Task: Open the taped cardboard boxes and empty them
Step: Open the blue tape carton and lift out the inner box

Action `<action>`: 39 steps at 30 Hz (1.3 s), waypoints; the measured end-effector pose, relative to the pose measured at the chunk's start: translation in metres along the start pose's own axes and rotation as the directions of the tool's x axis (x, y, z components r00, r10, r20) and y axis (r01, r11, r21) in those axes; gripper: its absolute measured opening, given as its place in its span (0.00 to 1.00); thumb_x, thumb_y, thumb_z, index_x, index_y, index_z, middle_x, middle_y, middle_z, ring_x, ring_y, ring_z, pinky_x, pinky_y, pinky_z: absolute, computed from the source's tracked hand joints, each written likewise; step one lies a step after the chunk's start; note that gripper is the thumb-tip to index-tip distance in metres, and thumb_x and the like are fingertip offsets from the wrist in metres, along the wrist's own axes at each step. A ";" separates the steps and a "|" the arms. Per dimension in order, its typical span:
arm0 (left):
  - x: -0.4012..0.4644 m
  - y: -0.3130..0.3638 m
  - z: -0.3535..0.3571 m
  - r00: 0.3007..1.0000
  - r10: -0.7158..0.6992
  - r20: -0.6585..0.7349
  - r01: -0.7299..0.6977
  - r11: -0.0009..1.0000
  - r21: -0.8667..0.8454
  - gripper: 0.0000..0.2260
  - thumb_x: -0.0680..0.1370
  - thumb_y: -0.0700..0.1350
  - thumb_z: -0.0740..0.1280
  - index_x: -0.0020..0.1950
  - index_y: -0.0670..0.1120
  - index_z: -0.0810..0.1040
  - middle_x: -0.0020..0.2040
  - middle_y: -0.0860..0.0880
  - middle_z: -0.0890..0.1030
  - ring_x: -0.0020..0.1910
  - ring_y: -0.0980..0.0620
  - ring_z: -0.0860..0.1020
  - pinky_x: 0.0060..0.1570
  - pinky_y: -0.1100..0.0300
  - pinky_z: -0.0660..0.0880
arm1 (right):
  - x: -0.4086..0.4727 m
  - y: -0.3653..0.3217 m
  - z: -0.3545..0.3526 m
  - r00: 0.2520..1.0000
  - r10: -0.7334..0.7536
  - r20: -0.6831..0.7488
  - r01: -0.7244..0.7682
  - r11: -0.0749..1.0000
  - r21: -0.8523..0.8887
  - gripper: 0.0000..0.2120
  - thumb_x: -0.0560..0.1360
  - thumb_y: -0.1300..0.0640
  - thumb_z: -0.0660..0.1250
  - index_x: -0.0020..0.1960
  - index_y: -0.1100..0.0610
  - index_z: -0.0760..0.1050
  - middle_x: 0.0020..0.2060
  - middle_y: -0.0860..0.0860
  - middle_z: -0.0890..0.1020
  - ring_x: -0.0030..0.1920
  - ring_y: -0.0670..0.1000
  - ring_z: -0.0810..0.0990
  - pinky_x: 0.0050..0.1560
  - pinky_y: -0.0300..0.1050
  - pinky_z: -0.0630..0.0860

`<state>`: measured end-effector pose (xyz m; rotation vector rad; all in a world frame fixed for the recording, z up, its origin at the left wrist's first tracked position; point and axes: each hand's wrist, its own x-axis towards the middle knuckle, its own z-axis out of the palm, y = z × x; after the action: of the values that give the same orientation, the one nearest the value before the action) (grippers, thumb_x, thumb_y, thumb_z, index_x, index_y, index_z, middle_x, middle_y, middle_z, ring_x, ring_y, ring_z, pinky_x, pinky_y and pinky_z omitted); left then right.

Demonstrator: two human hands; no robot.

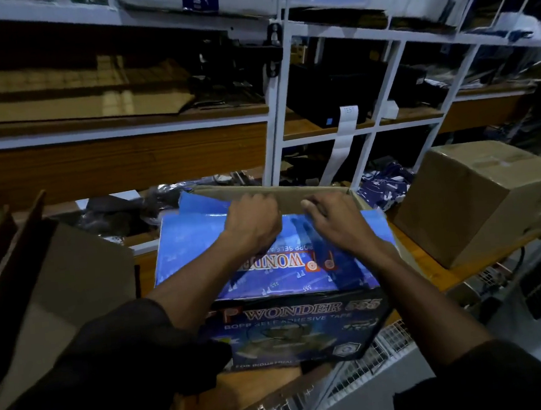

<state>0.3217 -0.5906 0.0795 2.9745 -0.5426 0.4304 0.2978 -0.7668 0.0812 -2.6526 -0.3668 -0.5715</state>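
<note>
A blue printed cardboard box (292,320) marked "Wonder 555" stands on the wooden bench in front of me. Its near top flap (195,254) lies flat. The far flap (281,192) stands up and shows its brown inside. My left hand (252,221) and my right hand (332,217) are side by side on top of the box, fingers curled over the far edge of the blue flap where it meets the raised flap. What is inside the box is hidden. A taped brown box (481,199) sits to the right.
An open brown carton (60,288) stands at the left. White metal shelving (274,119) with flat cardboard and dark items rises behind the bench. Wire mesh (383,345) lines the bench's near edge. Blue packets (385,188) lie behind the box.
</note>
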 end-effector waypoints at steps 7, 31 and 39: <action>-0.018 0.015 -0.093 0.998 -0.011 0.068 0.015 0.998 -0.061 0.08 0.82 0.48 0.63 0.59 0.46 0.72 0.51 0.45 0.76 0.50 0.44 0.77 0.50 0.47 0.77 | 0.010 -0.060 -0.075 0.922 0.100 0.374 -0.080 0.994 -0.068 0.11 0.83 0.56 0.59 0.57 0.57 0.79 0.51 0.56 0.83 0.46 0.53 0.79 0.40 0.44 0.70; -0.145 0.057 0.045 0.992 0.057 0.114 -0.063 0.997 0.043 0.12 0.81 0.51 0.63 0.63 0.49 0.70 0.60 0.47 0.80 0.58 0.43 0.78 0.53 0.49 0.67 | -0.133 -0.002 0.008 0.884 0.087 0.459 -0.010 0.986 -0.168 0.07 0.77 0.50 0.69 0.53 0.44 0.74 0.47 0.43 0.80 0.53 0.48 0.79 0.59 0.50 0.70; -0.145 0.073 0.044 0.991 0.127 0.049 -0.124 0.990 -0.075 0.09 0.82 0.50 0.64 0.60 0.49 0.73 0.56 0.46 0.82 0.53 0.44 0.79 0.50 0.51 0.68 | -0.149 0.017 0.003 0.909 0.055 0.413 0.005 0.990 -0.144 0.07 0.77 0.52 0.68 0.55 0.45 0.76 0.47 0.44 0.82 0.52 0.46 0.78 0.57 0.50 0.64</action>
<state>0.1764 -0.6162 -0.0021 2.9010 -0.7377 0.3337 0.1729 -0.8058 0.0071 -2.9055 -0.4245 -0.0125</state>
